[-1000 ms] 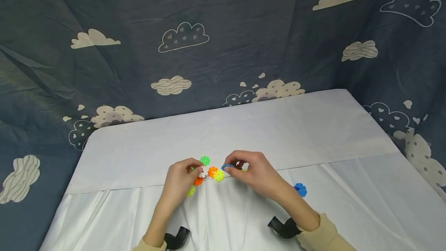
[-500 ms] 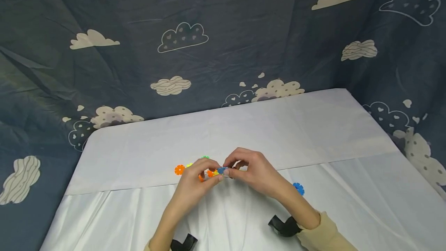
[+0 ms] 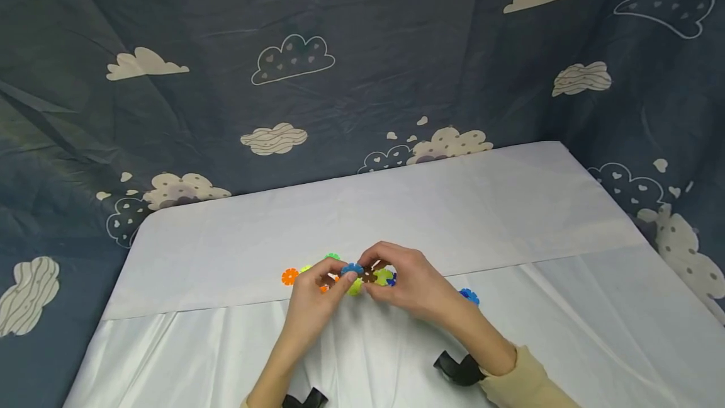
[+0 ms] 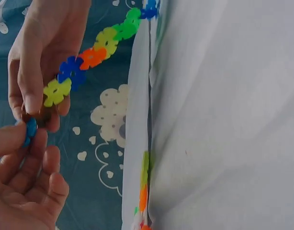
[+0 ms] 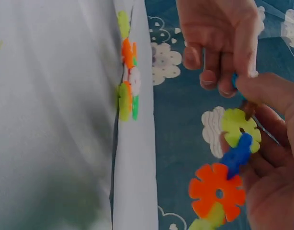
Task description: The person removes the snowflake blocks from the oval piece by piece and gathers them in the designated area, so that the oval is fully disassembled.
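Observation:
My left hand point(image 3: 320, 285) pinches a light blue flower-shaped linking disc point(image 3: 352, 269) between thumb and fingers. Close by on the right, my right hand point(image 3: 404, 276) pinches a brown linking disc point(image 3: 370, 276), which meets the light blue one; whether their slots interlock I cannot tell. From the brown disc runs a chain of linked discs: yellow-green point(image 4: 57, 92), dark blue point(image 4: 72, 72), orange point(image 4: 93, 58), then yellow-green, green point(image 4: 128, 25) and blue point(image 4: 150, 9). In the head view, the right hand and forearm hide much of this chain.
More discs lie on the white-covered table point(image 3: 430, 206) behind and beside the left hand, among them an orange disc point(image 3: 290, 276), a green disc point(image 3: 332, 257) and a yellow-green disc point(image 3: 355, 287). A dark cloud-patterned curtain point(image 3: 396, 68) surrounds the table.
My left hand has left the white disc, moved right to my right hand and taken hold of the light blue disc. The right fingers now grip the brown disc. The blue end disc has shifted left.

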`<state>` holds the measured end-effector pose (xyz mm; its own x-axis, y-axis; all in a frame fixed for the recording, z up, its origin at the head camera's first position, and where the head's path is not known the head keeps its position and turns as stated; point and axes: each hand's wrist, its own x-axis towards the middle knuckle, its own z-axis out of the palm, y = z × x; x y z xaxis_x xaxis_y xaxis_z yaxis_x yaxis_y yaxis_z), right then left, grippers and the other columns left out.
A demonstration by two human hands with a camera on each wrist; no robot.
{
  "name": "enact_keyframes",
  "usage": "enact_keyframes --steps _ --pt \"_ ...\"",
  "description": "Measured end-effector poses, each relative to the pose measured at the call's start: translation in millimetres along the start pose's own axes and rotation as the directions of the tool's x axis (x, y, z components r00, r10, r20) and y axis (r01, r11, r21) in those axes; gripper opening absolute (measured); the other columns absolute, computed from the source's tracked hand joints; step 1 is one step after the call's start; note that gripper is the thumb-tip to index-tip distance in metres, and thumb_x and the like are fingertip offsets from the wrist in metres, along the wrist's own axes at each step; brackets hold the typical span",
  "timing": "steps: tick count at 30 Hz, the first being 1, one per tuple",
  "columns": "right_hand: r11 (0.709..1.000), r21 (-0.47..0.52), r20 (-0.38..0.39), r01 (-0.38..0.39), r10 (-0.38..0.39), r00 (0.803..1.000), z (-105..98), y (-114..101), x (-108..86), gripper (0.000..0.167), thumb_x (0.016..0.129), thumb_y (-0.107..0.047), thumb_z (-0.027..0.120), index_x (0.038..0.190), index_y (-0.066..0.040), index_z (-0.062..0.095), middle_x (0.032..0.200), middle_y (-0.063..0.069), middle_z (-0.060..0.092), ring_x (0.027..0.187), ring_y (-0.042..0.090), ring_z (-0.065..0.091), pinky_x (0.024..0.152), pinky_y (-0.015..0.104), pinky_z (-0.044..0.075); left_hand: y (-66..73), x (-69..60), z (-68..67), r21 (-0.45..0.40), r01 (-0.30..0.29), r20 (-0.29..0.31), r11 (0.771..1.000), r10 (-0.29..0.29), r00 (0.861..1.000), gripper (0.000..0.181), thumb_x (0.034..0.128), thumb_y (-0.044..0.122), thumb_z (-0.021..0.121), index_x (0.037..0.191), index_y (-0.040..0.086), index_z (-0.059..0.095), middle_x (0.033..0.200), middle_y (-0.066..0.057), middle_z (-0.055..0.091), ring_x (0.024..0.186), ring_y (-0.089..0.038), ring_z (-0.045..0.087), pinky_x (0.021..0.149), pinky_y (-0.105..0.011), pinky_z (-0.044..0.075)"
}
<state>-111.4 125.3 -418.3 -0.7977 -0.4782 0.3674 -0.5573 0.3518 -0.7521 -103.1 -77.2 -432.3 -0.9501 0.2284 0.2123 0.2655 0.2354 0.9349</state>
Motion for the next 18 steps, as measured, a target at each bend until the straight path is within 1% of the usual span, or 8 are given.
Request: enact_keyframes --steps 4,7,9,11,13,14,16,18 --pt "0.994 -0.091 -0.066 0.053 -0.06 0.996 3.3 -0.2 -1.1 0.025 0.083 -0.005 0.077 0.103 -0.013 0.065 0.099 -0.009 0.067 0.088 0.005 0.062 0.079 0.023 0.053 0.9 0.4 0.7 -0.102 0.037 -0.003 0.994 -0.038 0.999 0.011 0.0902 0.02 0.074 0.096 0.011 0.072 0.091 -0.001 0.068 0.083 -0.023 0.063 0.072 -0.027 0.053" --pt "0.984 -0.14 -0.115 0.113 -0.129 0.985 5.7 1.8 -1.5 0.019 0.083 -0.003 0.077 0.098 -0.011 0.068 0.096 -0.007 0.069 0.087 0.006 0.064 0.078 0.021 0.053 2.8 0.5 0.6 -0.189 0.089 0.004 0.978 -0.09 0.996 0.015 0.0896 0.017 0.074 0.099 0.006 0.071 0.093 -0.007 0.068 0.085 -0.032 0.065 0.074 -0.031 0.055" --pt "0.974 -0.169 -0.134 0.153 -0.176 0.975 6.8 3.1 -1.3 0.017 0.082 -0.002 0.078 0.095 -0.01 0.069 0.093 -0.005 0.07 0.085 0.006 0.065 0.077 0.02 0.052 4.3 1.2 0.3 -0.243 0.145 0.017 0.959 -0.145 0.989 0.015 0.0889 0.013 0.075 0.099 0.002 0.071 0.092 -0.011 0.069 0.081 -0.032 0.065 0.072 -0.031 0.055" --pt "0.967 -0.183 -0.134 0.178 -0.204 0.97 7.7 4.4 -1.0 0.016 0.082 -0.001 0.078 0.094 -0.009 0.071 0.092 -0.004 0.071 0.083 0.006 0.065 0.076 0.019 0.052 5.0 2.1 -0.2 -0.287 0.213 0.038 0.934 -0.211 0.977 0.016 0.0887 0.011 0.074 0.099 -0.001 0.07 0.089 -0.013 0.07 0.078 -0.032 0.064 0.07 -0.03 0.054" --pt "0.961 -0.195 -0.125 0.195 -0.222 0.967 8.8 5.0 -0.7 0.016 0.082 -0.001 0.078 0.094 -0.008 0.072 0.092 -0.003 0.071 0.082 0.006 0.065 0.076 0.018 0.052 4.9 2.8 -0.7 -0.319 0.271 0.059 0.908 -0.267 0.962 0.019 0.0887 0.011 0.074 0.098 -0.004 0.069 0.085 -0.014 0.07 0.074 -0.028 0.062 0.068 -0.028 0.051" --pt "0.96 -0.197 -0.119 0.199 -0.225 0.967 9.2 5.1 -0.6 0.015 0.082 -0.001 0.078 0.095 -0.007 0.072 0.092 -0.003 0.071 0.082 0.006 0.064 0.075 0.017 0.051 4.7 3.1 -0.9 -0.335 0.295 0.07 0.895 -0.288 0.955 0.02 0.0887 0.012 0.074 0.097 -0.005 0.068 0.083 -0.014 0.069 0.072 -0.026 0.061 0.067 -0.027 0.049" --pt "0.959 -0.199 -0.11 0.203 -0.228 0.967 9.9 4.7 -0.3 0.015 0.084 -0.001 0.077 0.096 -0.007 0.072 0.092 -0.003 0.07 0.082 0.005 0.063 0.075 0.016 0.051 3.6 3.1 -1.5 -0.367 0.33 0.091 0.87 -0.32 0.943 0.021 0.0892 0.013 0.073 0.095 -0.006 0.067 0.079 -0.012 0.069 0.071 -0.026 0.059 0.068 -0.027 0.048" --pt "0.957 -0.199 -0.106 0.209 -0.233 0.967 10.7 3.9 0.0 0.014 0.084 -0.001 0.076 0.096 -0.008 0.071 0.092 -0.003 0.07 0.082 0.004 0.062 0.074 0.017 0.051 3.0 2.8 -2.0 -0.397 0.347 0.102 0.85 -0.335 0.937 0.02 0.0891 0.012 0.072 0.092 -0.007 0.066 0.075 -0.01 0.068 0.069 -0.025 0.058 0.07 -0.027 0.047"
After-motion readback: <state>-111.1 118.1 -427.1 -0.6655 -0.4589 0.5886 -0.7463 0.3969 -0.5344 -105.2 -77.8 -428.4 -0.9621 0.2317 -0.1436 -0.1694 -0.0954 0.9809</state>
